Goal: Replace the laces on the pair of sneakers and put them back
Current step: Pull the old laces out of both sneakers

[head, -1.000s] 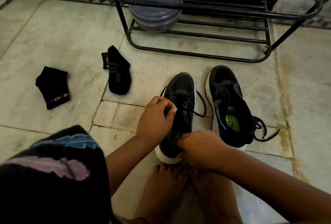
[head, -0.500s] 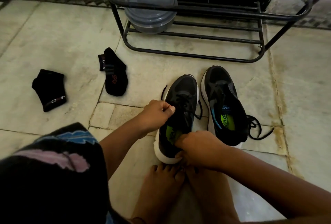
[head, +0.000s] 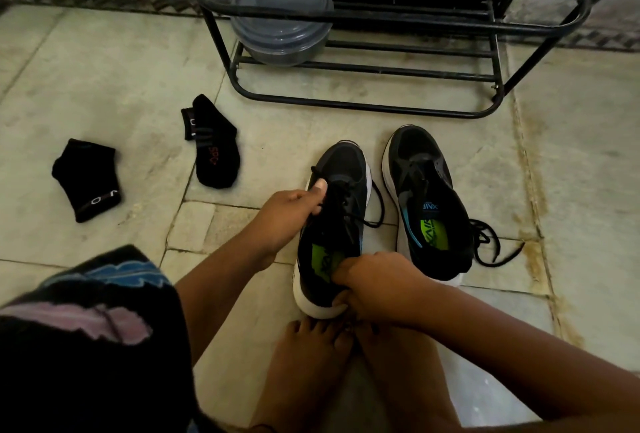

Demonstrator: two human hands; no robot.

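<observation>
On a pale tiled floor (head: pixel 104 61), my left hand (head: pixel 287 214) pinches the black lace (head: pixel 341 197) at the near sneaker (head: pixel 334 224), thumb pressed on top, fingers curled under it. My right hand (head: pixel 377 283) grips the same shoe at its heel collar, fingers hooked inside the opening above the green insole. The sneaker sits just ahead of my bare feet (head: pixel 332 370), toe pointing away from me, its white heel almost at my toes. The second sneaker (head: pixel 426 204) stands just to its right, close beside it (whether the two touch I cannot tell), with its own black lace (head: pixel 491 245) trailing loose on the tiles at its far side. Two black socks (head: pixel 213 145) lie well apart from the shoes to the left. Beyond them stands a black metal rack (head: pixel 363 106), a lidded grey container (head: pixel 282 20) on its lower bars
</observation>
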